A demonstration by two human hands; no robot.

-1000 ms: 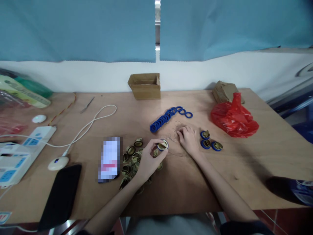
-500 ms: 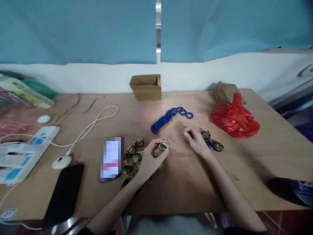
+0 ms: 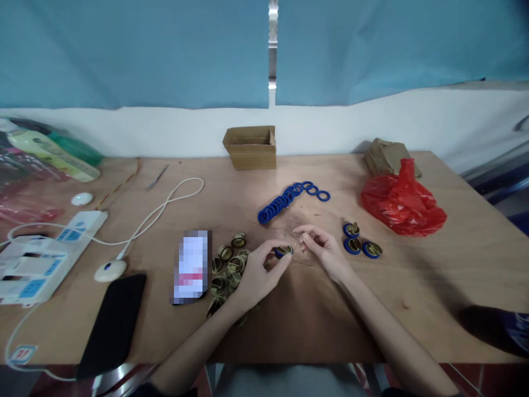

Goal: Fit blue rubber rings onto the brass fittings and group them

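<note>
Item one: our left hand [image 3: 260, 273], fingers closed narrowly on a round brass cap with a blue ring [image 3: 283, 251], held just above the middle of the wooden tabletop [image 3: 314, 320]. Item two: our right hand [image 3: 326, 251], thumb and forefinger pinched together just beside that cap; we cannot tell whether anything thin lies between them. Item three: thin wire loops [image 3: 291, 227], lying on the tabletop just beyond both hands. Item four: a curved row of blue rubber rings [image 3: 285, 201], farther back. Item five: three brass caps already ringed in blue [image 3: 361, 244], grouped to the right of our right hand. Item six: a heap of plain brass caps [image 3: 226, 264], partly hidden by our left wrist, just beside a blurred rectangle [image 3: 192, 267]. Item seven: a crumpled red plastic bag [image 3: 403, 201], far right. Item eight: a small open cardboard box [image 3: 250, 146], at the far edge. Item nine: a black phone [image 3: 113, 322] and a white power strip [image 3: 49, 259], on the left side.
</note>
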